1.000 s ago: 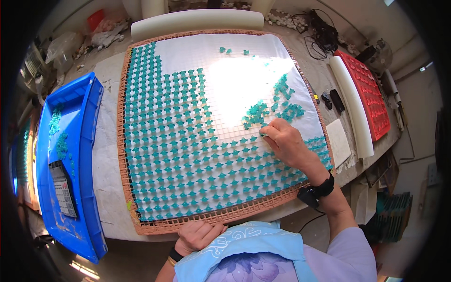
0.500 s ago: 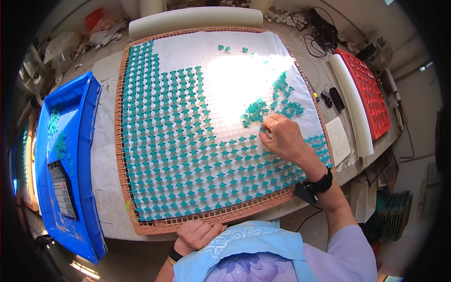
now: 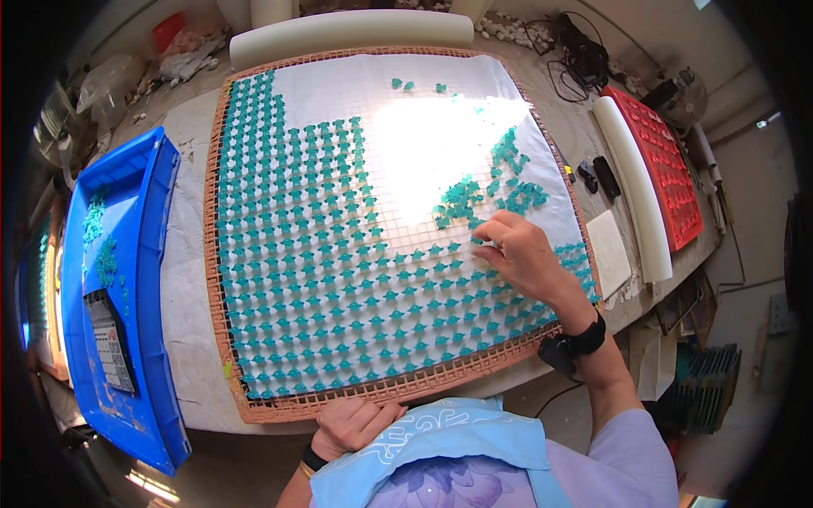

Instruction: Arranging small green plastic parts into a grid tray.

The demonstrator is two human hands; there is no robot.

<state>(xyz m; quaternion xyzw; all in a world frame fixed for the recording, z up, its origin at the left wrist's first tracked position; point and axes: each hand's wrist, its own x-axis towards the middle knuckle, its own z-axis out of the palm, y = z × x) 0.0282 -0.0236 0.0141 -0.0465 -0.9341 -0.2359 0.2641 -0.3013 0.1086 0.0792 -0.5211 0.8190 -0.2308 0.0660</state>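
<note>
A square brown lattice rack (image 3: 222, 356) lies before me, covered with a white mesh sheet (image 3: 322, 89). Rows of small teal turtle-shaped pieces (image 3: 309, 254) cover its left and near parts. Loose teal pieces (image 3: 461, 199) lie heaped on the sheet's right half, just beyond my right hand (image 3: 525, 254). That hand pinches what looks like a teal piece between thumb and index finger, low over the end of a row. My left hand (image 3: 356, 423) is curled closed against the rack's front edge. Its fingertips and anything inside are hidden.
At the left stands a blue tray (image 3: 157, 330) with loose teal pieces and a calculator (image 3: 110, 343). White rolls (image 3: 356, 38) lie behind the rack and along its right. A red tray (image 3: 665, 186), a white tile (image 3: 608, 250) and dark tools (image 3: 607, 178) are at the right.
My right hand has shifted slightly right and nearer to me, its thumb and index finger a little further apart. The left hand stays at the rack's front edge.
</note>
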